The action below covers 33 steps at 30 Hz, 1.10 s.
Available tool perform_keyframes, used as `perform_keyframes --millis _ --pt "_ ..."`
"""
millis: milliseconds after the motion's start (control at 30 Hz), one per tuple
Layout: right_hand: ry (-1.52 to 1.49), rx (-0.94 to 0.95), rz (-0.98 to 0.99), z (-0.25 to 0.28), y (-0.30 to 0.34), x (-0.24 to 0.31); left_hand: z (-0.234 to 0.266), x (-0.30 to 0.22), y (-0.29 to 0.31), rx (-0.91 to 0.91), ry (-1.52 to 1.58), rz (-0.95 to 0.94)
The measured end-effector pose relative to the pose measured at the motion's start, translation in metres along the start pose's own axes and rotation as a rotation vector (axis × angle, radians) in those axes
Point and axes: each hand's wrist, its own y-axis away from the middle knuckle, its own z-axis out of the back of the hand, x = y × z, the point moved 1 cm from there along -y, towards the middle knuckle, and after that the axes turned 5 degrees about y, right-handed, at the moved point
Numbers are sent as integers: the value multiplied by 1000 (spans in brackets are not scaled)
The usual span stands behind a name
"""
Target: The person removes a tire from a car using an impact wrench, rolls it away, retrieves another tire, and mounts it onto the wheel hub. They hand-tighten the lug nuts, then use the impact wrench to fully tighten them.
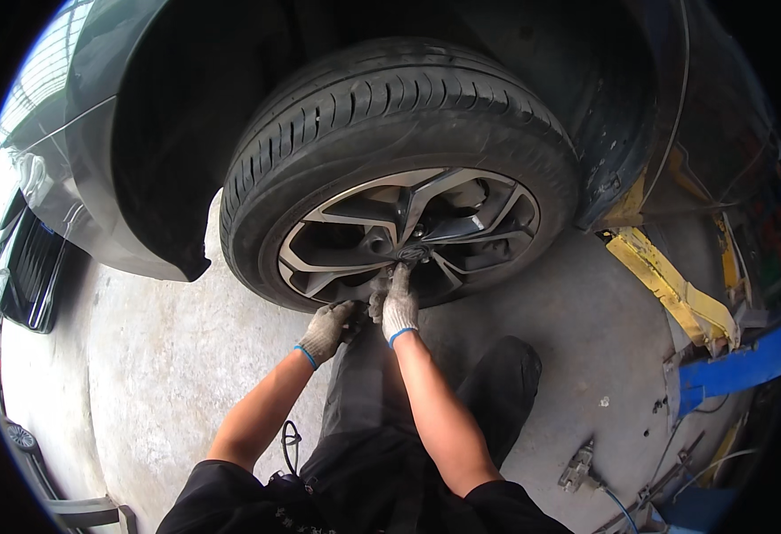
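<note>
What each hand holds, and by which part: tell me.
Cannot be told: the right hand reaches the wheel near its centre, the left hand curls lower down, and any grip is hidden.

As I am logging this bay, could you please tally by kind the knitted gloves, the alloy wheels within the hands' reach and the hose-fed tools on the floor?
Knitted gloves, on the left hand and right hand: 2
Alloy wheel: 1
Hose-fed tool: 1
Total: 4

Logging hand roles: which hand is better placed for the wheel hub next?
Right, likely: the right hand is up by the hub; the left hand sits lower, near the bottom of the tire.
</note>
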Motion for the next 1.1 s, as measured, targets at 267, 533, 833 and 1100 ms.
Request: perform_keyframes --millis 267,533,833,1100 --pt "-99 126 -130 4 -2 -1 -26 -6 -27 -52 85 -146" --pt "534 -152 293 38 -68 -50 -53 -42 -51 73 -61 -150" --pt "1003 -239 567 22 19 14 -44 -33 -51 5 -435 -519" --pt "1381 -284 588 18 15 25 -66 -60 -24 -166 -521 -267"
